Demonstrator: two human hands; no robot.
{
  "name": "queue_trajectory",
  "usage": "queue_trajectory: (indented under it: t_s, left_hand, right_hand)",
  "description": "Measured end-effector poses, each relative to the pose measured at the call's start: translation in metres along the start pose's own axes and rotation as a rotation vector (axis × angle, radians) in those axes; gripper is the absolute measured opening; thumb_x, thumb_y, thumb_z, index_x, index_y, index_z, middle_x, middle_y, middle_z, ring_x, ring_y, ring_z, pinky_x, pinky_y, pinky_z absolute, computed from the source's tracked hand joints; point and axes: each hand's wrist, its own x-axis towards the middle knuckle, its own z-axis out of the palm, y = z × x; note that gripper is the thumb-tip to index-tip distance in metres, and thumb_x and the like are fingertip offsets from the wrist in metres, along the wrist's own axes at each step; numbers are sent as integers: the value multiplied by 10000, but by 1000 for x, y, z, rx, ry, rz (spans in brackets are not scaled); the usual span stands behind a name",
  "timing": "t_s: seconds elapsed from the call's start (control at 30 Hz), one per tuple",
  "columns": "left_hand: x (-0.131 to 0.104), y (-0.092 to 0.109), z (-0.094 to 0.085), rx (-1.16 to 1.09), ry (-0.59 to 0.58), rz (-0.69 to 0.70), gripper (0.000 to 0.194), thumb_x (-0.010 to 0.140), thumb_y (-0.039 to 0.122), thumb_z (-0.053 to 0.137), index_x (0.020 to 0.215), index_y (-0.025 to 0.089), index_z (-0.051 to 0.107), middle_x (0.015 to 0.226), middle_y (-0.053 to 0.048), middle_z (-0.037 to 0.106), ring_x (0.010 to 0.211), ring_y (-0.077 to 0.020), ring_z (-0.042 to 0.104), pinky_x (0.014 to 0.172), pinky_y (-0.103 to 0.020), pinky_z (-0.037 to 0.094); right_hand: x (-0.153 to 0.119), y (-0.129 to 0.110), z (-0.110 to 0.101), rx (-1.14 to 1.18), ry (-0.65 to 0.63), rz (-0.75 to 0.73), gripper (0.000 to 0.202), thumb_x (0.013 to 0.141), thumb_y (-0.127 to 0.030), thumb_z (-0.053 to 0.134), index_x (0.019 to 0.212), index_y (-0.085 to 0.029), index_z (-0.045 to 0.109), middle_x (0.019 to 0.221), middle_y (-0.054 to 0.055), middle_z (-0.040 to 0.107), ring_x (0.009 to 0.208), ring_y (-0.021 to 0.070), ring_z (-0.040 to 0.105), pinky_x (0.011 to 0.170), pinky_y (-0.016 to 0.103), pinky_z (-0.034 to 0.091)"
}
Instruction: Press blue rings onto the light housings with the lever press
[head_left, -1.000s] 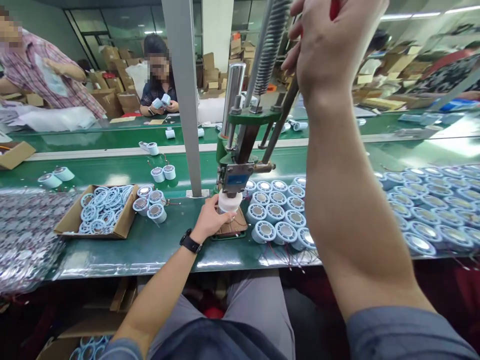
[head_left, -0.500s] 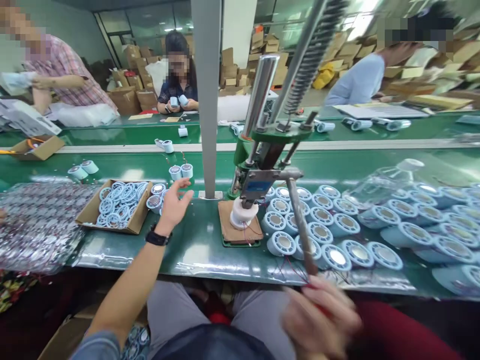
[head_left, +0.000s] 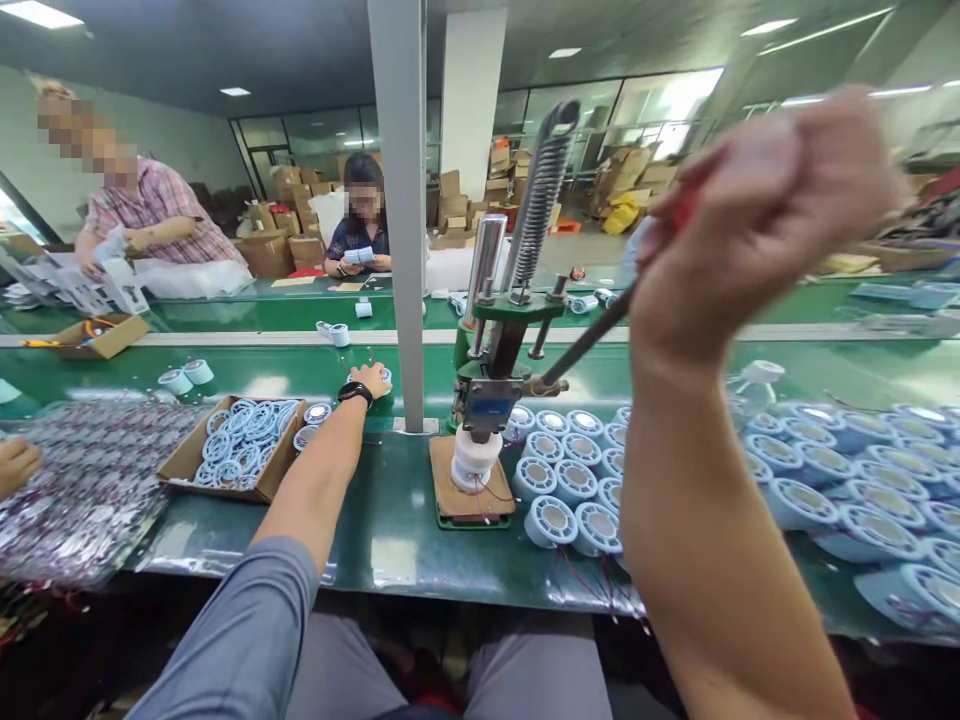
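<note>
My right hand (head_left: 757,210), blurred by motion, is wrapped round the red grip of the lever (head_left: 596,335) on a green hand press (head_left: 495,385). The lever is raised to the upper right. Beneath the press ram, a white round part (head_left: 475,468) with thin wires stands on a brown pad (head_left: 442,485). My left hand (head_left: 367,381), stretched across the bench, has its fingers curled round a light-blue cylinder (head_left: 386,378); the fingertips are partly hidden. Just nearer me, more light-blue cylinders (head_left: 316,413) stand beside a cardboard box (head_left: 270,485) of light-blue rings (head_left: 244,440).
Rows of light-blue cylinders (head_left: 551,520) with trailing wires fill the bench right of the press. A grey post (head_left: 405,250) rises behind it. Bagged parts (head_left: 97,480) lie at left, with another person's hand (head_left: 19,465) at the edge. Co-workers stand across the line.
My right hand has swung the lever from low near my lap to high on the right. My left hand has moved forward to the cylinders by the post. The view has tilted up.
</note>
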Motion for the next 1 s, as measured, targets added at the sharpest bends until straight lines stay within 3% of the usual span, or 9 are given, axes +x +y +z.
queue_trajectory:
  t_s: [0.17, 0.3, 0.47, 0.57, 0.7, 0.8, 0.9, 0.93, 1.0]
  left_hand:
    - [-30, 1, -10, 16, 56, -13, 432, 863, 375, 631, 1247, 189, 557, 1190, -124, 610, 1172, -315, 530, 1016, -489, 403]
    - [-100, 0, -11, 4, 96, 79, 461, 815, 412, 622, 1238, 236, 568, 1155, -125, 587, 1146, -339, 515, 949, -437, 439]
    - [-187, 9, 18, -87, -51, 415, 471, 744, 343, 681, 1204, 270, 608, 1222, -97, 566, 1165, -322, 507, 948, -431, 478]
    - [-203, 10, 29, -75, -85, 448, 522, 721, 259, 675, 1238, 267, 601, 1372, -119, 501, 1311, -352, 419, 1012, -512, 454]
    - [-208, 0, 32, -15, -63, 492, 605, 745, 100, 549, 1331, 252, 547, 1518, -129, 397, 1467, -350, 246, 1159, -678, 189]
    - [-216, -12, 33, -7, -11, 508, 726, 744, 2, 423, 1427, 247, 461, 1583, -124, 311, 1503, -327, 176, 1157, -716, 118]
    - [-222, -40, 25, -49, 177, 436, 703, 786, -12, 346, 1422, 257, 478, 1570, -91, 348, 1496, -270, 216, 1197, -615, 180]
    - [-222, -55, 19, -42, 254, 340, 659, 814, -1, 324, 1391, 253, 514, 1540, -80, 399, 1477, -239, 267, 1210, -547, 214]
    - [-219, -93, 1, 12, 371, 48, 556, 870, 47, 306, 1331, 216, 566, 1451, -96, 504, 1401, -208, 397, 1191, -428, 295]
  right_hand:
    - [36, 6, 49, -92, -99, 248, 373, 995, -40, 341, 665, -183, 439, 600, -76, 396, 529, 14, 412, 543, 160, 354]
    - [29, 4, 47, -150, -168, 238, 314, 1016, -93, 324, 823, -63, 569, 688, -39, 485, 582, 18, 465, 590, 149, 376]
    - [27, 8, 46, -196, -171, 214, 359, 1028, -173, 279, 918, -43, 595, 757, -15, 545, 628, 26, 498, 654, 172, 421]
    - [31, 13, 49, -173, -165, 221, 381, 1015, -192, 281, 922, -20, 608, 778, 9, 561, 658, 26, 518, 674, 189, 430]
    - [26, -1, 34, -10, -230, 275, 495, 969, -294, 234, 1152, 11, 578, 881, 43, 614, 744, 63, 580, 710, 291, 442]
    - [-23, -25, 6, 71, -297, 252, 600, 958, -371, 293, 1489, -98, 346, 1234, 86, 577, 1125, 203, 579, 891, 403, 440]
    - [-126, -44, -16, 134, -134, 279, 615, 938, -345, 457, 1530, -277, 307, 1377, 102, 483, 1303, 247, 485, 1014, 485, 430]
    - [-165, -47, -20, 139, -77, 337, 632, 910, -340, 511, 1512, -316, 323, 1380, 102, 482, 1303, 262, 490, 1031, 515, 426]
    - [-237, -49, -21, 83, -163, 525, 781, 845, -406, 601, 1530, -255, 260, 1408, 157, 453, 1318, 318, 476, 1032, 559, 436]
